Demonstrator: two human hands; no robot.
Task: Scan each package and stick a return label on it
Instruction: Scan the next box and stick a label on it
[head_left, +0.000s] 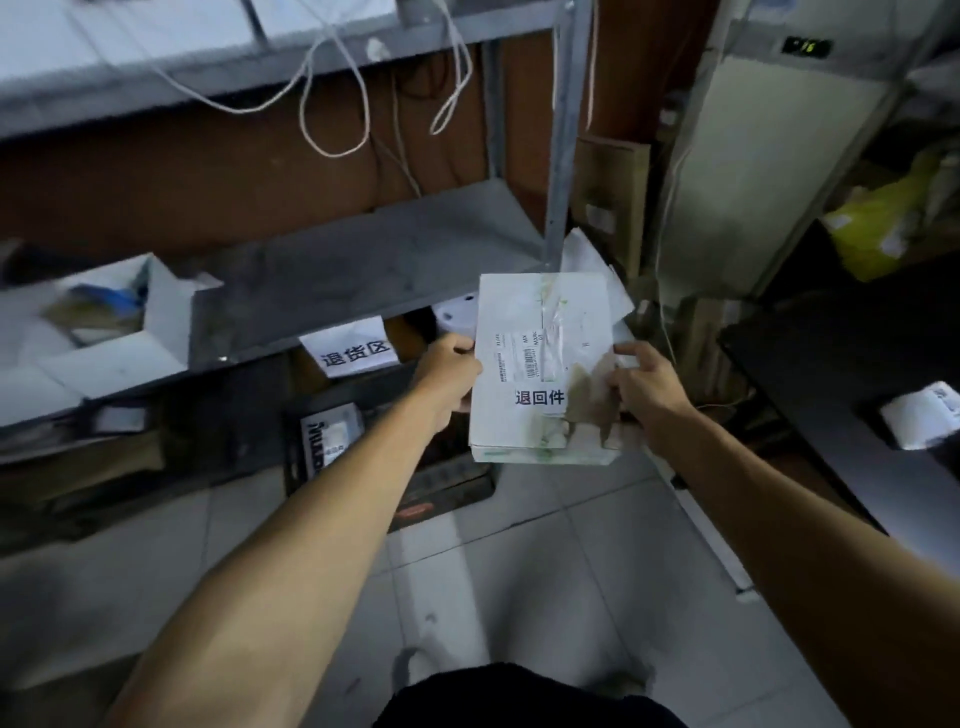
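Your left hand (451, 375) and right hand (640, 385) pinch the white package (540, 332) by its side edges, above the floor before the shelf (363, 270). Return label (539, 398) reads 退回件; shelf sign (349, 353) reads 退货区.

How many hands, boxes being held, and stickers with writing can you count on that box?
Hands: 2, the left hand and the right hand, each gripping a side of the box
Held white box: 1
Stickers on it: 2, the barcode label and the return label
Total: 5
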